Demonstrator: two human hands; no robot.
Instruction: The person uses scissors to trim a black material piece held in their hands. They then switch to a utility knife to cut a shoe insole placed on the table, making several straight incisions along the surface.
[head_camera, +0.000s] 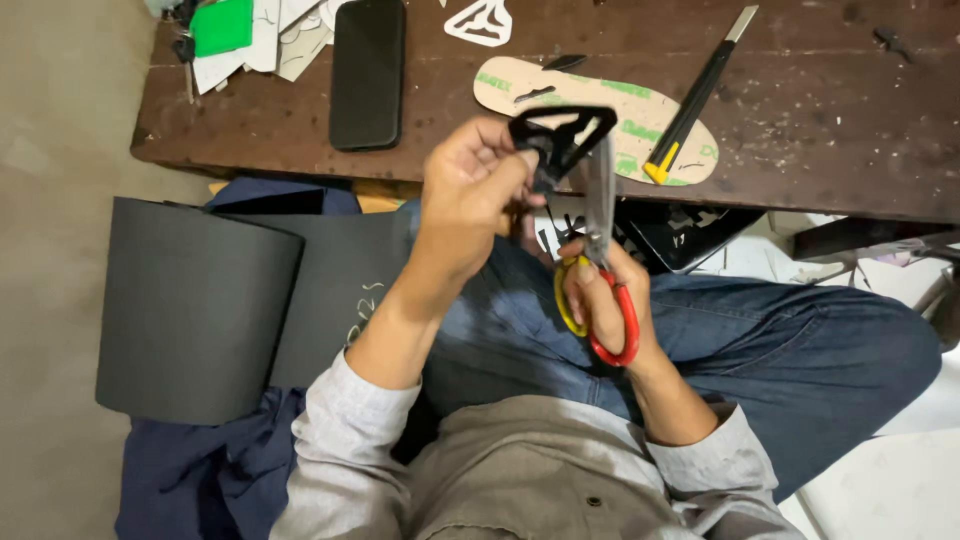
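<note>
Head view: left hand (470, 190) pinches black cutout (560, 135); right hand (605, 300) works scissors (600, 240).

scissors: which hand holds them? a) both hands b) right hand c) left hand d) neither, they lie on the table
b: the right hand has its fingers through the red and yellow handles of the scissors, while the left hand pinches the black cut-out piece.

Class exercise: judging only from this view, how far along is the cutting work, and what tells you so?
Done: a white cut-out shape and paper offcuts lie on the table. In hand: the left hand holds a black cut-out piece while the right hand works scissors at it. Left: the large black sheet looks mostly uncut.
</note>
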